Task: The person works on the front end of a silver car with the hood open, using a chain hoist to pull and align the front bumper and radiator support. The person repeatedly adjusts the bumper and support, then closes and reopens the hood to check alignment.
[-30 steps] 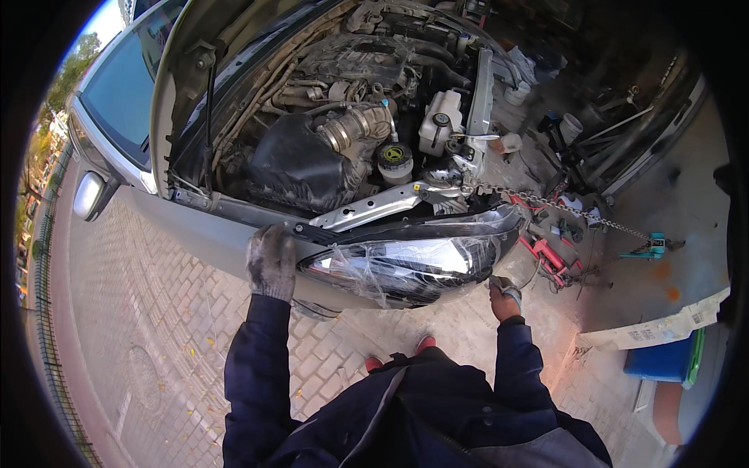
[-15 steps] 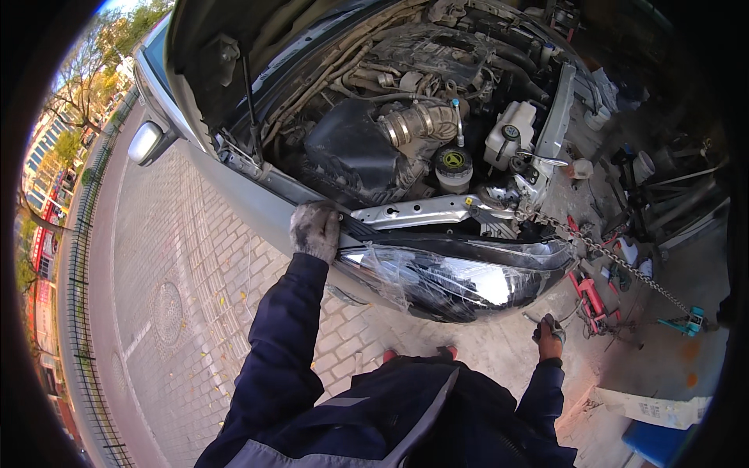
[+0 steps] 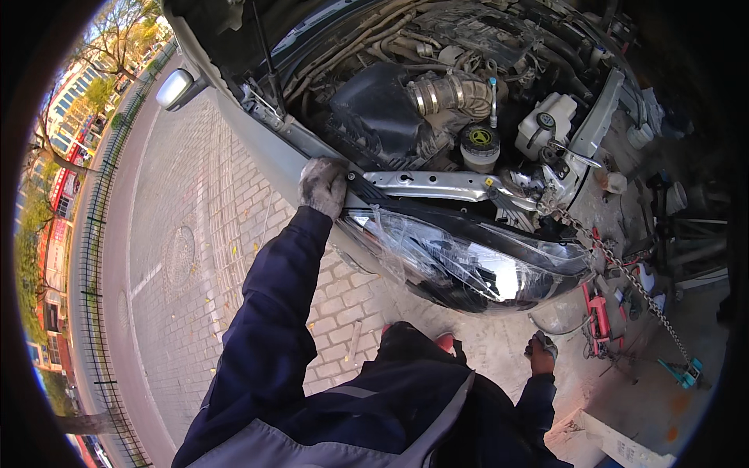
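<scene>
My gloved left hand [image 3: 324, 187] grips the edge of the silver front fender [image 3: 261, 144] of a car, just above the inner end of a headlamp [image 3: 460, 265] covered in wrinkled clear film. My right hand [image 3: 540, 351] hangs lower right, apart from the lamp, with fingers curled; something dark grey is at them, too small to make out. Above lies the open engine bay, with a black air box [image 3: 367, 117], a ribbed intake hose [image 3: 449, 97], a white reservoir [image 3: 544, 125] and a silver support rail [image 3: 421, 183].
A chain [image 3: 651, 304] runs from the car's front corner to a teal fitting [image 3: 686, 373], beside red jack-like equipment [image 3: 597, 312] and assorted parts. A pale board [image 3: 624, 441] lies lower right. Left are brick paving [image 3: 195, 218] and a railing [image 3: 101, 257].
My view has swung, showing more street at the left. My right hand has dropped away from the headlamp's right end; my left hand still holds the fender edge.
</scene>
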### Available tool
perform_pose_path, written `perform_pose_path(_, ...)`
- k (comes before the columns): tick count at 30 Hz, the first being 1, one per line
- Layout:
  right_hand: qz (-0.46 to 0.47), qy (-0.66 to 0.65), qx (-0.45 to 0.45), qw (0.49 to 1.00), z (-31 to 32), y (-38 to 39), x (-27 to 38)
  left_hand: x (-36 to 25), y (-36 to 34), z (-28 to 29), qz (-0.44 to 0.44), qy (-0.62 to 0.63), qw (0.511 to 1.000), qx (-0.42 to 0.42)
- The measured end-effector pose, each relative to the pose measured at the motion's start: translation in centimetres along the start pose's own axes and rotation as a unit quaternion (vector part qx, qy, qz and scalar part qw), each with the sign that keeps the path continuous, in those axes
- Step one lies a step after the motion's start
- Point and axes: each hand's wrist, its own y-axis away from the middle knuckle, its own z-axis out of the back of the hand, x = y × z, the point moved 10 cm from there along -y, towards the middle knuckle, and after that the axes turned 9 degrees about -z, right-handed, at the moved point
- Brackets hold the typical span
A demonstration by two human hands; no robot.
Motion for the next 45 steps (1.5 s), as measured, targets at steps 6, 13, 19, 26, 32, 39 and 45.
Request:
perform_pose_path(6,-0.03,-0.031,0.017,0.999,1.4,0.2,-0.4,-0.2,-0.1,0.1,0.022,-0.021,1.0,0.0)
perform_pose_path(13,-0.019,-0.026,-0.014,0.999,3.3,0.1,0.5,-0.4,0.2,0.1,0.015,-0.037,0.999,-0.015)
perform_pose_path(19,-0.03,-0.046,-0.059,0.997,5.4,-1.5,0.8,-0.3,0.2,-0.3,-0.002,-0.028,1.0,-0.012)
perform_pose_path(26,-0.01,-0.163,-0.15,0.975,13.8,-5.1,4.3,-0.7,-0.1,-0.2,0.006,-0.025,1.0,-0.007)
perform_pose_path(32,0.13,0.187,-0.34,0.912,25.2,-9.6,11.4,-1.2,-0.5,-0.1,0.014,-0.021,1.0,0.003)
perform_pose_path(39,0.081,0.351,-0.348,0.866,19.3,-15.8,19.9,-1.4,-0.8,-0.2,0.005,-0.032,0.999,0.007)
perform_pose_path(45,0.138,-0.133,-0.103,0.976,5.0,-18.8,22.0,-1.3,-0.8,-0.4,0.014,-0.036,0.999,0.01)
